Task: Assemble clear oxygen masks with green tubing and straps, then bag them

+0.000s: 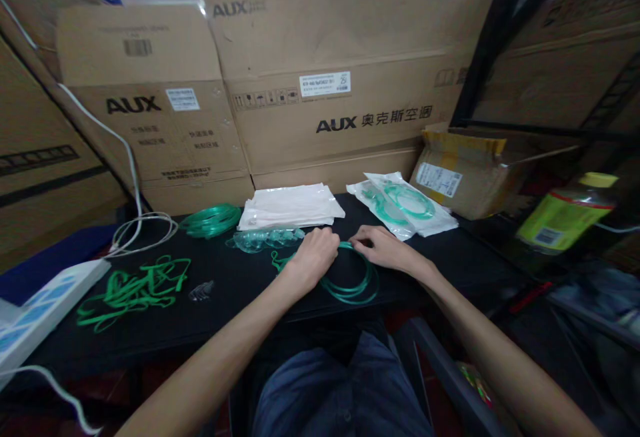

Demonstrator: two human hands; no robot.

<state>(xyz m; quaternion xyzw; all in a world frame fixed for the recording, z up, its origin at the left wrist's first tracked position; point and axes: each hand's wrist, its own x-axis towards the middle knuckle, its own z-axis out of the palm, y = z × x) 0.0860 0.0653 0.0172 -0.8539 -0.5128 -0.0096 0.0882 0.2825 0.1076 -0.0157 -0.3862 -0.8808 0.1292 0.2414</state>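
Note:
A coil of clear green tubing (353, 295) lies on the black tabletop in front of me, between my two hands. My left hand (316, 253) is closed at the coil's upper left, its fingertips curled out of sight. A green strap end (276, 261) pokes out beside that wrist. My right hand (375, 245) pinches the tubing at the coil's upper right, thumb and forefinger together. Just behind my left hand lie several clear green plastic masks (265, 240). A stack of white plastic bags (290, 206) lies behind them.
Packed bags with green tubing (400, 203) lie at the back right, by an open cardboard box (450, 173) and a yellow-capped bottle (563, 217). Leftward are another tubing coil (211, 219), green elastic straps (137, 290), small clear pieces (201, 291) and a power strip (47, 313).

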